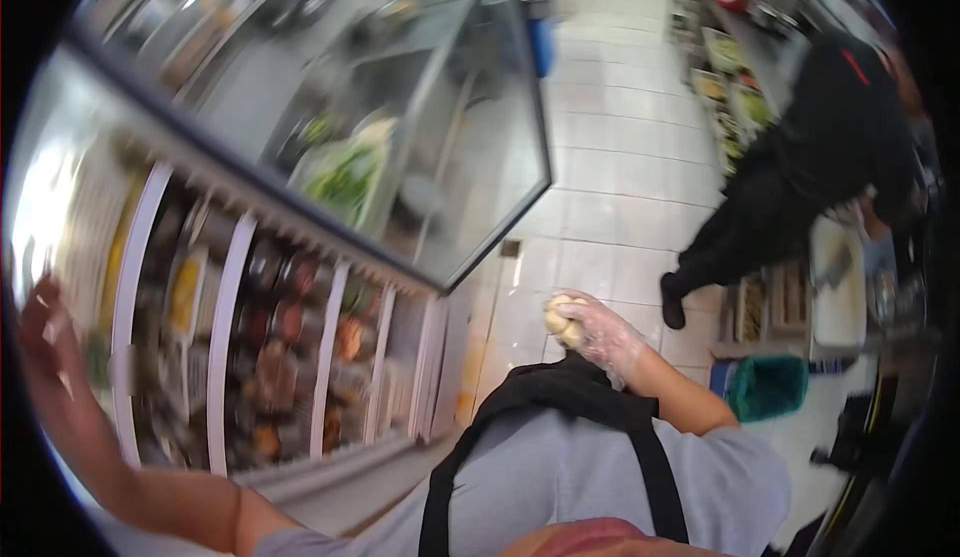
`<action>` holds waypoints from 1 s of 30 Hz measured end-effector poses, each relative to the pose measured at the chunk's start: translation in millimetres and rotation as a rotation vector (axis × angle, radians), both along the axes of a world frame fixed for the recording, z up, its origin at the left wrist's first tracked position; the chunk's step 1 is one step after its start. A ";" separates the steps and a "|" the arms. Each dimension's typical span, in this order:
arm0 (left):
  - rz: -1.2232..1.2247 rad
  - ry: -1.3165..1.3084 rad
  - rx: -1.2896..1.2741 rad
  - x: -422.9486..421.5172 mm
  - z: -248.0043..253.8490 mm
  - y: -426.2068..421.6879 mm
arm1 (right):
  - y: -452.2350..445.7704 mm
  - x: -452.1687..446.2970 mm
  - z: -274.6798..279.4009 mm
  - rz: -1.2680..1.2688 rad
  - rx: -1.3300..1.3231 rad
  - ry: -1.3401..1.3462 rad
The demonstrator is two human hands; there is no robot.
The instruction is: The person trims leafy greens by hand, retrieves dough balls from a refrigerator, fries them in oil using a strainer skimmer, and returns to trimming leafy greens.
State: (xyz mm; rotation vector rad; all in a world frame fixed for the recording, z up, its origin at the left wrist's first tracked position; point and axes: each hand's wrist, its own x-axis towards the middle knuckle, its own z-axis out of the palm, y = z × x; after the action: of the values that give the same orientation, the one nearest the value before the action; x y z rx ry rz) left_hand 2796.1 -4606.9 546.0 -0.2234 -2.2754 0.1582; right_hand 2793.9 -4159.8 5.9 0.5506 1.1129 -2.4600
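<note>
My right hand (612, 342), in a clear plastic glove, is closed around a pale, rounded, lobed piece of food (566, 319) in front of my apron (560, 389). Its exact kind is not plain. At the far left edge my left hand (48, 332) is raised beside the lit fridge (228, 357); blur and the dark rim of the view obscure its fingers. Between my two hands the fridge's glass door (350, 147) stands swung out. Jars and packed containers (285, 302) fill the racks behind pale shelf edges.
A co-worker in black (800, 157) bends over the right-hand counter, near a white board (838, 282) with a knife. Below is a bin with a green liner (766, 387). Food trays (735, 87) line that counter. White floor tiles (610, 157) run between the two sides.
</note>
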 end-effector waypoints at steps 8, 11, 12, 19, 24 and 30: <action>-0.929 -2.018 0.294 -141.0 -285.1 259.4 | 96.5 -97.7 -7.2 0.012 -0.117 0.025; -0.594 -1.828 0.466 -172.6 -483.6 261.8 | 118.5 -132.6 -40.8 0.013 -0.351 -0.030; -0.460 -1.871 0.442 -180.8 -510.2 272.3 | 128.9 -149.2 -27.8 -0.024 -0.333 -0.080; -0.575 -1.740 0.380 -338.8 -569.5 396.2 | 249.3 -273.8 -59.8 -0.078 -0.276 -0.142; -0.811 -1.462 0.099 -511.1 -602.4 550.2 | 345.1 -367.4 13.8 -0.392 -0.110 -0.072; -0.495 -1.253 -0.135 -639.9 -672.0 669.6 | 476.5 -462.2 -5.3 -0.503 -0.132 -0.047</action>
State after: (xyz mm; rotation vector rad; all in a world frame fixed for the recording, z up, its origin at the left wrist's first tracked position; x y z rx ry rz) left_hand 2156.2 -3937.2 -126.1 -1.2195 -3.3120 -0.1455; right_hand 2331.8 -3683.2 0.6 0.9361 0.8620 -2.8956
